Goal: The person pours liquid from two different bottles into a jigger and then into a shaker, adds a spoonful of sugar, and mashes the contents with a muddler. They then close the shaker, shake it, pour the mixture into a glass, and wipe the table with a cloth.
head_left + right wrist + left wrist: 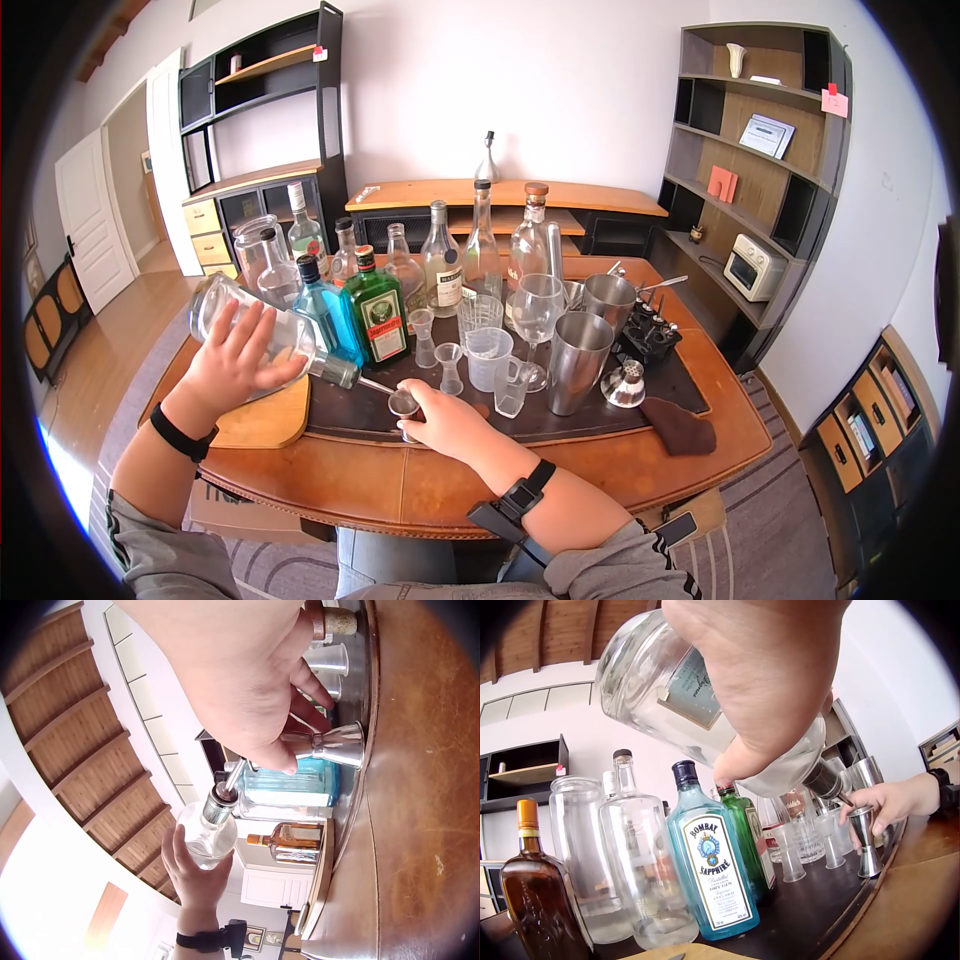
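My left hand (235, 350) grips a large clear glass bottle (641, 682), tilted with its neck low and to the right. A metal pour spout (237, 772) in its mouth points at the rim of a steel double jigger (865, 844). Fingers and thumb of my right hand (447, 424) hold that jigger upright by its upper part, near the table's front edge. In the left wrist view, a blue Bombay Sapphire bottle (712, 862) stands below the tilted bottle, with a green bottle (380, 312) beside it.
Several more bottles stand behind. Clear plastic jiggers (450, 370), a measuring cup (489, 360), a wine glass (538, 308) and a steel shaker tin (580, 365) fill the middle. A strainer top (625, 384) and brown cloth (678, 426) lie right, a wooden board (260, 425) left.
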The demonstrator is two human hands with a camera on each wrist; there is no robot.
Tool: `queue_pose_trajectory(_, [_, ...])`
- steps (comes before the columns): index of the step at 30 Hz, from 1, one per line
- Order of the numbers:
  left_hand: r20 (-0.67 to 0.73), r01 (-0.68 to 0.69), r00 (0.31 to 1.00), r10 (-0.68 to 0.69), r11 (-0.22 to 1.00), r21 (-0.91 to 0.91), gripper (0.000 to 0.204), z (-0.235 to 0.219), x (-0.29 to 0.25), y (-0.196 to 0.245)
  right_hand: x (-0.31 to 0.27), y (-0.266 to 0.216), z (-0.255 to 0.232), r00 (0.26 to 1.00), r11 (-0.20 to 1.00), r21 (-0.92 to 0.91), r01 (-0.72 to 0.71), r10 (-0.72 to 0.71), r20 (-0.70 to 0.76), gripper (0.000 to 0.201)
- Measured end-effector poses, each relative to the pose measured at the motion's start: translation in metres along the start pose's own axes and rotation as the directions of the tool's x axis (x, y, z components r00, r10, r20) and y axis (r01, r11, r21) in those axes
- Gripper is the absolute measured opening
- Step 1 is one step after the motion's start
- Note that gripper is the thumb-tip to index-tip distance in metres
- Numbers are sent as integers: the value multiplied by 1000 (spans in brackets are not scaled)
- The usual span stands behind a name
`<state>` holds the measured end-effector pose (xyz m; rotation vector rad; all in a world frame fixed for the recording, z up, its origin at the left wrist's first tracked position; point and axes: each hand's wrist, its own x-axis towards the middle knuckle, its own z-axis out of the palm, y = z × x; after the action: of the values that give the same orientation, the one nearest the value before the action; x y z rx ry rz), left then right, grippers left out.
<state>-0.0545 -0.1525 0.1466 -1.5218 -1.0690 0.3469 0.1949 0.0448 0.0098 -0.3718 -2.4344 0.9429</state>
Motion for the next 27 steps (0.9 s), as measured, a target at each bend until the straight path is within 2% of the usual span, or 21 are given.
queue_pose_trajectory(8, [50, 7, 999, -5, 999, -41, 48, 0, -5, 8, 0, -3, -3, 999, 999, -1, -40, 40, 19, 53])
queue_pose_trajectory(20, [96, 65, 994, -56, 993, -96, 50, -6, -6, 15, 0, -4, -3, 1000, 1000, -11, 13, -13, -3, 51])
queue_pose_trajectory(27, [160, 157, 980, -123, 962, -222, 59, -12, -9, 23, 1, -2, -2, 999, 999, 11, -42, 41, 20, 53])
